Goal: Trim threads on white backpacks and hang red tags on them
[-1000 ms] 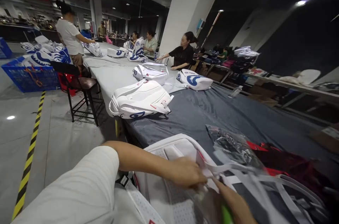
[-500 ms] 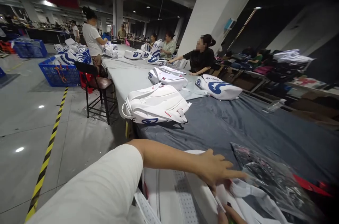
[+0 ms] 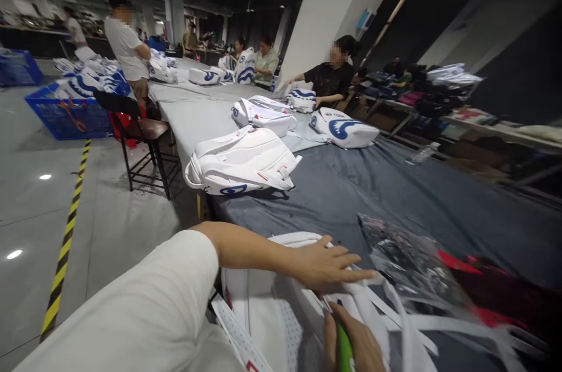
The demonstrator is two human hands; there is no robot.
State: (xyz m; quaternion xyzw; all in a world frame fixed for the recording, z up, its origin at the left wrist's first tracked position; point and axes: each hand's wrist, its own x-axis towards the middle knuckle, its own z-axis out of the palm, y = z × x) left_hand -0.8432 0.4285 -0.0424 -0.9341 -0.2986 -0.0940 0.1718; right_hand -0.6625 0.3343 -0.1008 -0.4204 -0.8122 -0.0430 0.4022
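Note:
A white backpack lies in front of me on the table, its straps spread toward the right. My left hand rests across its upper part with fingers stretched and spread; the thumb side is partly hidden. Just below it, my right hand is closed around a green-handled tool. A thin metallic tip shows near the fingertips, at the fabric under my left hand. The tool's exact kind is not clear.
More white backpacks lie ahead, one close by and another with blue print. Clear plastic bags and red material lie right. Co-workers stand or sit along the table. A chair and blue crate stand left.
My view has shifted, and both hands appear farther left. More of my right hand and the green handle shows. A co-worker in black now has a white bag with blue print at the hands.

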